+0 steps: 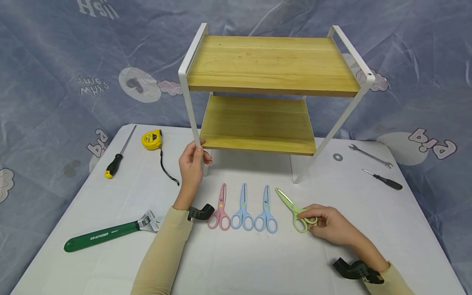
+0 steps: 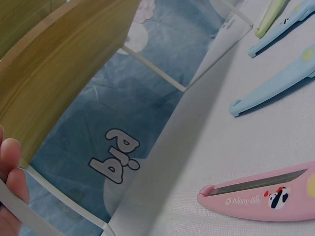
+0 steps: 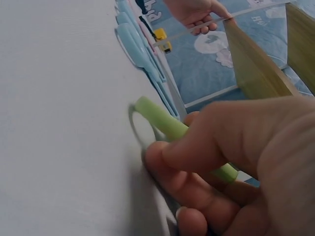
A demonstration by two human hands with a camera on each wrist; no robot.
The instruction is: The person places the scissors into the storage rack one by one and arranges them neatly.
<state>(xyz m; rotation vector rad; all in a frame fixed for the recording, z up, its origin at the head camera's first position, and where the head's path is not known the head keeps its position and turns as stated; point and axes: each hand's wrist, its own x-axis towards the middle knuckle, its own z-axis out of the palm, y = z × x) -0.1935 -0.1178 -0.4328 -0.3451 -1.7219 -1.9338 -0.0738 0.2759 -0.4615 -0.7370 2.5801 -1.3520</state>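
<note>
My left hand grips the front left post of a two-tier shelf with wooden boards and a white frame, its fingers at the corner of the lower board. With my right hand I pinch the handle of green scissors, whose blades point away and to the left. Beside them lie two pairs of blue scissors and one pair of pink scissors, tips toward the shelf. In the right wrist view, thumb and fingers close around the green handle near the white tabletop.
A green-handled adjustable wrench lies at the left, with a screwdriver and yellow tape measure behind it. On the right are a washer, an open-end wrench and a smaller screwdriver. Grey-blue cloth hangs behind.
</note>
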